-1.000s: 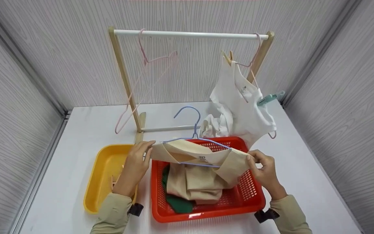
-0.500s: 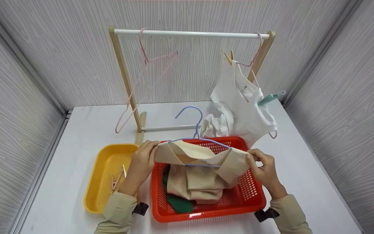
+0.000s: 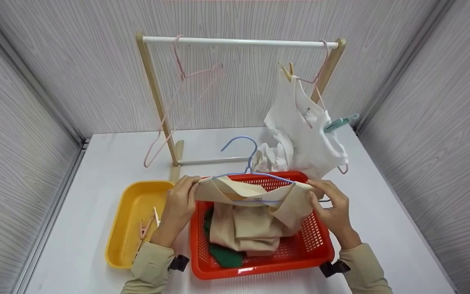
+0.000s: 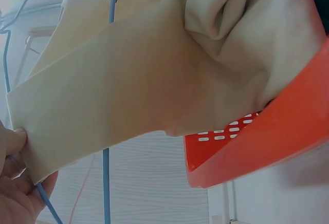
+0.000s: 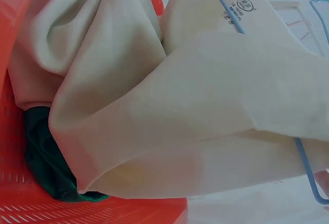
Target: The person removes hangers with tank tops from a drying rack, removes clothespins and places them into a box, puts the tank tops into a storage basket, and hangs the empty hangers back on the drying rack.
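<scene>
A beige tank top [image 3: 255, 234] is stretched between both hands, its lower part bunched in a red basket [image 3: 259, 270]. The blue hanger [image 3: 241, 137] runs inside its neckline, hook upward. My left hand [image 3: 178, 206] pinches the left shoulder strap; in the left wrist view a hanger end pokes out below the cloth by the fingers [image 4: 18, 142]. With thumb and fingers my right hand [image 3: 333, 208] grips the right strap, where the other hanger end juts past the cloth. The right wrist view shows that blue end [image 5: 308, 170] beside barely visible fingertips [image 5: 323, 180].
A yellow tray [image 3: 114, 228] with clothespins [image 3: 145, 229] stands left of the basket. Behind is a rack [image 3: 235, 42] bearing a bare pink hanger [image 3: 180, 67] and a clipped white tank top [image 3: 300, 122]. Green cloth [image 3: 227, 258] lies in the basket.
The blue hanger has shifted slightly right, and its right end now shows beyond the strap. My left hand has moved a little right; the right hand has changed its grip slightly upward.
</scene>
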Available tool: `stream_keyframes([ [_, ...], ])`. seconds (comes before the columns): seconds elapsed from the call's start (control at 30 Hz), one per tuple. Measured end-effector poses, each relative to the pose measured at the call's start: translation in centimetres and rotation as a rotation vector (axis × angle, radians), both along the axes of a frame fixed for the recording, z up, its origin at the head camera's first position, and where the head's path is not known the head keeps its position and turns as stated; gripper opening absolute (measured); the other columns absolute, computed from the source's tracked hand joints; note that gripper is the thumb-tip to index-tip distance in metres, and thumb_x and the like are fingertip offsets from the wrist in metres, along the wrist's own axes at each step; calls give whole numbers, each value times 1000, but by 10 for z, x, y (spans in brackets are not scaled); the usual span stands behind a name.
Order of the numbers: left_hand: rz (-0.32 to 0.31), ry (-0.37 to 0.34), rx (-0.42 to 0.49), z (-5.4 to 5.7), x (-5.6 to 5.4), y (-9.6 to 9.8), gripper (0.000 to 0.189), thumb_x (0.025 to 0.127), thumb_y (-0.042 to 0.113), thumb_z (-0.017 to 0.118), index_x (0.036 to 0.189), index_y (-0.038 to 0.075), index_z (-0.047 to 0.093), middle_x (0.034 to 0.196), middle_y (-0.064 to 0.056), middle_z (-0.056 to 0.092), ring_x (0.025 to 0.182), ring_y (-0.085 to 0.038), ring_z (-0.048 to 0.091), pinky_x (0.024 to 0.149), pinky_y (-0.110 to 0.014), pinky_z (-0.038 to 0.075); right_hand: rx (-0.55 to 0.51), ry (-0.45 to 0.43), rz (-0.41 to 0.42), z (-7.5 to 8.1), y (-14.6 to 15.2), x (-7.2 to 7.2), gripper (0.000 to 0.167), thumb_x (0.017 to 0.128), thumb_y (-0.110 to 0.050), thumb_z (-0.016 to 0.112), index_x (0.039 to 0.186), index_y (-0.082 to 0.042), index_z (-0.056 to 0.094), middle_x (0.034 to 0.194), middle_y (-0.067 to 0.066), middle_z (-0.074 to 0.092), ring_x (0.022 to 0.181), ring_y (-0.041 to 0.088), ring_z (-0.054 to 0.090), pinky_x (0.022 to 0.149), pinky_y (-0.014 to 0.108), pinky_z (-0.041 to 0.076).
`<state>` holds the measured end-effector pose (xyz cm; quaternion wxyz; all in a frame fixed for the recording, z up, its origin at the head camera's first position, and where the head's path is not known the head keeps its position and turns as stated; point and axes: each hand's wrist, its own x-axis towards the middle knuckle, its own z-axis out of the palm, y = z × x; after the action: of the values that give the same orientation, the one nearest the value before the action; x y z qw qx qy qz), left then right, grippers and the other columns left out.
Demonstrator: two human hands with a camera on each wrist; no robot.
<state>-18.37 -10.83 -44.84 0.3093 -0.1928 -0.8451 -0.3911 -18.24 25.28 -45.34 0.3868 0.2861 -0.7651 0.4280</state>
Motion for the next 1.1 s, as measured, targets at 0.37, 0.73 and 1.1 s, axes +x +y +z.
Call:
stream_keyframes([
  [0.37,-16,0,-9,-2,0,-1,11,92,-2,58,100,-1,65,89,-11,68,80,-21,65,77,-38,59,-2,25,6,1,-1,-1,41,61,22,75,99,7,71,86,22,69,79,3,60,66,6,48],
  [0.73,-8,-23,11,-3,1,-3,11,92,-2,57,100,-2,64,88,-12,67,79,-20,63,74,-39,59,-98,-35,-20,1,8,1,18,76,18,67,92,9,72,88,19,73,84,0,65,73,5,48],
  [1.1,5,-18,15,-4,1,-7,10,91,-3,58,99,-3,65,88,-12,66,79,-21,63,74,-38,59,-133,-114,-153,-1,18,3,18,77,23,63,89,12,70,91,-18,69,83,-14,62,75,5,51],
])
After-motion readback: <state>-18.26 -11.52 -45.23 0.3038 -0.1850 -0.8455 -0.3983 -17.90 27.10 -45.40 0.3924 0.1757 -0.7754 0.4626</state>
